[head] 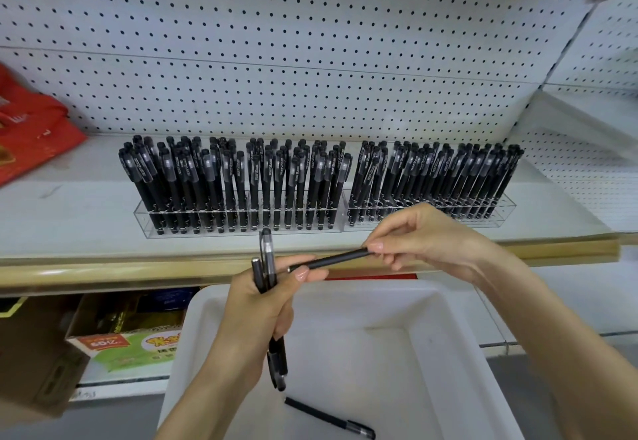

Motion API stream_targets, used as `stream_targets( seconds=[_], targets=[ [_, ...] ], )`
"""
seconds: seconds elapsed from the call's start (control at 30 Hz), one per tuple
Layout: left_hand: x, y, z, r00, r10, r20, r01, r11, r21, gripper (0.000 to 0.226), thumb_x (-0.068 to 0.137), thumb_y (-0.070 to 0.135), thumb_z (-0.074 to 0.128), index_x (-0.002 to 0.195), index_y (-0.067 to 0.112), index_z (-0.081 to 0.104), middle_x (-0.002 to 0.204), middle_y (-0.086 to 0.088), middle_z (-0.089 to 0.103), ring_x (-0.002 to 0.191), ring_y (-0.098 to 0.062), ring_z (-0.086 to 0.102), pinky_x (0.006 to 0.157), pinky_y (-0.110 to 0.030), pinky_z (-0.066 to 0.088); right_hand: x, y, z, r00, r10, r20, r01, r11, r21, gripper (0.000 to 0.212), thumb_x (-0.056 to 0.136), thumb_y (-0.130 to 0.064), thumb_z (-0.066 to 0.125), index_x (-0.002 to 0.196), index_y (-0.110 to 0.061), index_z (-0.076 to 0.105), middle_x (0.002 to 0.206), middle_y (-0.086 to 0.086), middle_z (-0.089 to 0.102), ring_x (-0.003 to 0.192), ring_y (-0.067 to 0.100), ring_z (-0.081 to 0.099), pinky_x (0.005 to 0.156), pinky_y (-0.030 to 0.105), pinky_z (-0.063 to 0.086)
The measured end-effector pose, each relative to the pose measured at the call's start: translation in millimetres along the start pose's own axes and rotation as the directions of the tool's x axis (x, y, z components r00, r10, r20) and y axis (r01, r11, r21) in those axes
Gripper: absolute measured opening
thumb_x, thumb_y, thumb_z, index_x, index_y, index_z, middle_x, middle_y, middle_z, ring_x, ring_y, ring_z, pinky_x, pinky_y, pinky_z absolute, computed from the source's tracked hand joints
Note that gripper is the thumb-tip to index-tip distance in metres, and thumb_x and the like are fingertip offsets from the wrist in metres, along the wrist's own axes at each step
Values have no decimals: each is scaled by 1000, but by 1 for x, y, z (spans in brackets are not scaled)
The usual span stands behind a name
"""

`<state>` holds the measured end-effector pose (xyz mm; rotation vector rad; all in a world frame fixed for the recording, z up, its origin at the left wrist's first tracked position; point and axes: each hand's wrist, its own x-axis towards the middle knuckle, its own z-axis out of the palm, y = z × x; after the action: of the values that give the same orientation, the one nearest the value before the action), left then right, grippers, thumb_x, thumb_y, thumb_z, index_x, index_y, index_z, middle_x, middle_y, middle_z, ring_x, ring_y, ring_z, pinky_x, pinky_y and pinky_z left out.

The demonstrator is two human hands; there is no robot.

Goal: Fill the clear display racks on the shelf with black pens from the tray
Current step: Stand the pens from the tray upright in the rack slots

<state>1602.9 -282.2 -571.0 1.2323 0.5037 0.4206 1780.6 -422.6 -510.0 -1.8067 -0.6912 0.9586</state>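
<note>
Two clear display racks stand side by side on the shelf, the left rack (145, 220) and the right rack (504, 221), both packed with upright black pens. My left hand (257, 312) grips a small bundle of black pens (267, 260) above the white tray (445, 315). My right hand (424, 241) pinches one end of a single black pen (331, 260); its other end rests by my left thumb. One loose black pen (329, 419) lies on the tray floor near the front.
A red plastic bag (29, 128) sits on the shelf (69, 218) at the left. White pegboard (310, 42) backs the shelf. Below the shelf edge at the left are cardboard boxes and a green and orange package (138, 348).
</note>
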Motion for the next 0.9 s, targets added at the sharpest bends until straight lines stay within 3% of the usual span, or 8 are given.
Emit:
stream_targets(
  seconds=[0.07,0.2,0.5,0.63,0.7,0.77,0.83,0.9],
  targets=[
    [0,1,2,1000,-1,14,1,1000,-1,21,92,3,55,105,3,71,48,-3,55,35,-8,18,37,-17,21,2,1,-1,996,-24,-84,36,989,145,21,62,-13,77,81,-5,74,71,7,68,61,10,63,58,15,52],
    [0,-1,7,996,-86,-1,85,994,-61,17,93,9,55,104,2,66,90,-12,75,35,-7,20,38,-17,24,7,6,5,970,-94,-222,161,937,308,29,64,-3,74,92,-1,66,77,12,64,61,12,60,60,15,51],
    [-2,-5,12,987,-152,53,156,984,-87,22,92,14,55,101,1,71,83,-20,72,35,-7,19,37,-16,22,8,8,23,927,-215,-309,349,796,494,21,86,-13,57,105,-10,65,89,12,72,65,6,65,66,15,53],
    [-1,-5,14,980,-187,69,188,982,-18,26,96,19,52,101,2,71,64,-7,68,36,-7,21,38,-16,23,9,-2,13,886,-298,-356,436,795,421,24,90,-7,54,112,-6,59,90,10,73,65,9,64,67,18,54],
    [1,-6,13,963,-260,66,263,964,-38,30,97,24,50,100,3,71,62,-4,63,39,-7,24,39,-16,24,10,-12,-6,800,-356,-483,526,803,279,27,87,-10,58,113,-7,51,90,12,72,68,14,66,68,23,55],
    [2,-8,12,929,-357,94,368,915,-167,31,96,22,50,99,0,73,63,-5,58,43,-6,30,39,-15,27,14,-19,-24,672,-452,-587,561,828,6,25,91,-7,59,109,-11,43,89,14,70,68,18,67,68,27,56],
    [3,-11,12,890,-425,166,456,843,-286,29,94,15,50,96,-1,75,66,-5,57,49,-7,39,43,-15,35,22,-17,-35,591,-537,-602,555,812,-179,22,95,-2,53,106,-13,38,89,13,69,67,18,68,68,29,57],
    [2,-10,14,868,-432,243,493,806,-329,26,89,9,52,95,-1,75,72,-7,62,56,-9,51,51,-16,47,30,-12,-40,547,-575,-608,570,788,-232,23,96,-1,51,102,-17,37,88,12,68,66,17,68,67,30,57]
  ],
)
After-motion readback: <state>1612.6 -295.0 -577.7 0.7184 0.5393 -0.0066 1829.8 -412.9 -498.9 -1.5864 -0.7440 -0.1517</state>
